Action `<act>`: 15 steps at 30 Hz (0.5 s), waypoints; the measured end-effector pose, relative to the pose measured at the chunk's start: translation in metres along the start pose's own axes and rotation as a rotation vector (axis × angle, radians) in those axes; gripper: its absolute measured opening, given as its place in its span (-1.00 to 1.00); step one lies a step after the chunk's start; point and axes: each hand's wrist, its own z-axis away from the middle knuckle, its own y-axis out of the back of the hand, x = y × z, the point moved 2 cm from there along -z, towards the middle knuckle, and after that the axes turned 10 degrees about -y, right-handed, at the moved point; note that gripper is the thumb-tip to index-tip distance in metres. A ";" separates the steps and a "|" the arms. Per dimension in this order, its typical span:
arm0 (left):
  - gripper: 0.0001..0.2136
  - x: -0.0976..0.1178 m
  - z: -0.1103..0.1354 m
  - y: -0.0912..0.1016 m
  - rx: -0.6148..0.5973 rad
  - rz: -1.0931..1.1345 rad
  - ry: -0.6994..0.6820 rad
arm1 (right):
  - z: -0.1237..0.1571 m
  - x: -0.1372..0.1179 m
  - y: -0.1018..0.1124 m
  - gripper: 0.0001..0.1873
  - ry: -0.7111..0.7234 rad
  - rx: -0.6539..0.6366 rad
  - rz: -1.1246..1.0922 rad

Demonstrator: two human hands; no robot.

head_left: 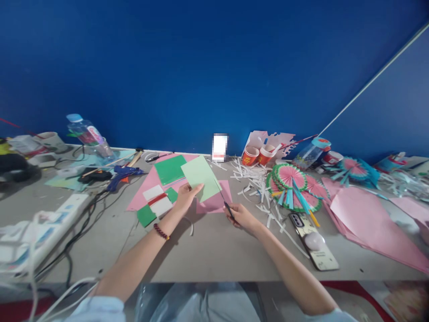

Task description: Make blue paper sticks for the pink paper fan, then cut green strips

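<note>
My left hand [189, 197] pinches the lower left edge of a light green sheet of paper [205, 176], thumb on top, and holds it above the table. Black scissors [229, 209] are gripped in my right hand [241, 217]. Their blades reach up to the right edge of the sheet, where a narrow strip seems to be parting from it. Under the sheet lies a pink piece of paper [214, 206]. A dark green sheet [170, 169] rests just left of it, and a green, white and red paper piece [161, 205] sits beside my left wrist.
White paper strips [250, 179] are strewn to the right. Behind them stand red paper cups [250, 155]. Watermelon-patterned paper fans [290, 181], a phone [315, 243] and pink sheets [375, 219] lie further right. A blue glue gun [122, 175], a bottle [90, 134] and a power strip [43, 237] are left.
</note>
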 end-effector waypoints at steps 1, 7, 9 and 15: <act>-0.64 0.000 0.000 0.000 0.000 0.001 0.001 | 0.000 0.000 0.000 -0.51 0.000 -0.001 0.002; -0.64 -0.001 0.000 0.000 -0.004 0.001 0.006 | 0.002 -0.002 -0.001 -0.50 0.004 0.007 0.001; -0.64 -0.001 0.000 0.001 -0.008 -0.001 0.002 | 0.003 -0.002 -0.001 -0.49 0.001 0.008 -0.002; -0.63 0.003 0.001 0.000 0.001 -0.010 0.009 | 0.001 -0.001 -0.001 -0.49 -0.009 0.015 0.004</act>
